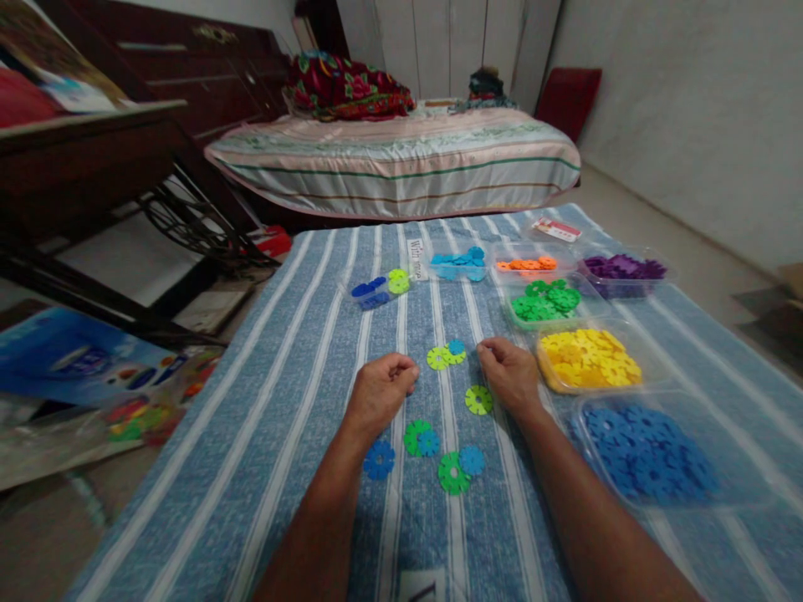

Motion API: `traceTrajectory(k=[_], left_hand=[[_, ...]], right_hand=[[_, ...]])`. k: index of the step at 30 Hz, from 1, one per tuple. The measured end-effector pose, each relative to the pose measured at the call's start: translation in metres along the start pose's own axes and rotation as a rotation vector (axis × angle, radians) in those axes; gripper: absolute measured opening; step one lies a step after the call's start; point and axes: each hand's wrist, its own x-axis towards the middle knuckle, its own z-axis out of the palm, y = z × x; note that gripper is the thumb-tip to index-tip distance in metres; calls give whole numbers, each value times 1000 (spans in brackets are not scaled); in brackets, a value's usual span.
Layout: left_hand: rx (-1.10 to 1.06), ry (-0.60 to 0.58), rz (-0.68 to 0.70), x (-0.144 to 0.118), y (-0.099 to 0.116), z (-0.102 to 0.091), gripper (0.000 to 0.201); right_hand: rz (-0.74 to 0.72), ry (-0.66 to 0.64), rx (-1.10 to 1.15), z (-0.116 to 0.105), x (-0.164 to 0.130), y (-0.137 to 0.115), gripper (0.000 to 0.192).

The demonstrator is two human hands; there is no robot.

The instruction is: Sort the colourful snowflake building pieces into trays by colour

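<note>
My left hand (381,390) rests on a blue striped cloth (282,401) with its fingers curled in; nothing shows inside it. My right hand (509,373) lies to the right, fingers curled too, close to a joined lime and blue disc pair (446,355). A lime disc (478,400) lies beside my right wrist. Nearer me sit a blue disc (380,460), a green and blue pair (420,438) and another green and blue pair (460,470).
Clear trays hold discs by colour: dark blue (652,456), yellow (588,358), green (544,301), purple (622,267), orange (528,264), light blue (459,261). A small blue and lime pile (380,288) lies at left. A bed (401,163) stands behind, a dark table (88,159) at left.
</note>
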Motion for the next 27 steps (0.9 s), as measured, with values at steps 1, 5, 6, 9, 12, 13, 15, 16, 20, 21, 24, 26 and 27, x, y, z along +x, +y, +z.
traceTrajectory(k=[1,5,6,9,12,13,15,16,20,21,24,26,27], left_hand=[[28,-18,7,-2,2,-3,16],[156,-102,33,-15,12,-14,18],[175,-124,29,-20,14,-16,18],[222,-204,7,-37,16,-17,17],[333,-285,17,-53,16,-13,13],[386,-298,28,-57,16,-12,12],[496,-306,50,-63,15,-8,13],[547,-307,57,-65,15,-6,14],[680,-319,58,-70,14,2,14],[693,-319,55,-70,13,4,13],[682,-325,50,-71,12,6,9],[642,-327,56,-71,11,6,5],[618,-323,65,-72,10,5,5]], right_hand=[[0,0,-4,0,0,0,33],[0,5,-5,0,-1,0,34],[0,2,-6,0,-1,0,34],[-3,-3,0,0,-1,1,33],[-6,3,15,0,-2,1,33],[-4,5,17,0,-2,1,33],[-1,4,16,0,-2,0,33],[-2,6,15,0,-2,0,33],[-13,16,14,0,-2,0,33],[-13,18,13,-1,-2,0,33],[-11,19,7,-1,-2,1,33],[-9,13,2,-1,-2,1,33],[-10,8,4,-1,-2,1,33]])
